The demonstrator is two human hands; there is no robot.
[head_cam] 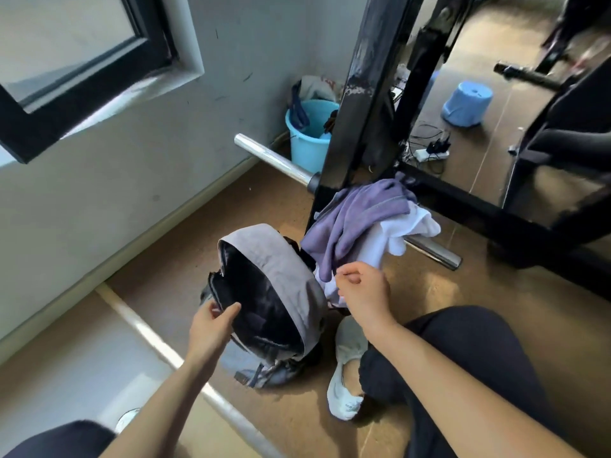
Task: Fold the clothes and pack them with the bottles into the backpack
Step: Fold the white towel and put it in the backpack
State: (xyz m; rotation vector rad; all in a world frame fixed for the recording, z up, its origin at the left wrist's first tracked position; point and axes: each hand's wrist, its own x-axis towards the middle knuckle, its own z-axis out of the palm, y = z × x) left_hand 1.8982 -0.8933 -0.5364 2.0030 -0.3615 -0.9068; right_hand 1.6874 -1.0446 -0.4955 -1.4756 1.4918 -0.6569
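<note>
**Head view: left hand holds the backpack open, clothes lie in a heap just beside it**

Head camera looks down at a brown floor next to a grey wall with a dark window frame at the upper left.

The left hand is low in the picture. Its grip is closed on the near edge of the backpack, with the thumb and the fingers pinching the rim of the opening. The backpack stands on the floor. It is grey outside and dark inside, and its mouth is wide open toward the camera.

Behind it, a shiny metal bar goes along the floor to a black frame, and a light blue bucket stands against the wall.

Just to the right of the backpack, the purple garment lies crumpled on top of the white garment. Both are unfolded and rest against the foot of the black frame.

The right hand is in front of the lower end of these clothes. Its fingers are curled, but I cannot tell if this grip has cloth in it.

Under the right forearm, a white shoe is on the floor, touching the base of the backpack.

Far to the right, a blue stool and a power strip are on the floor, well apart from the clothes.
</note>
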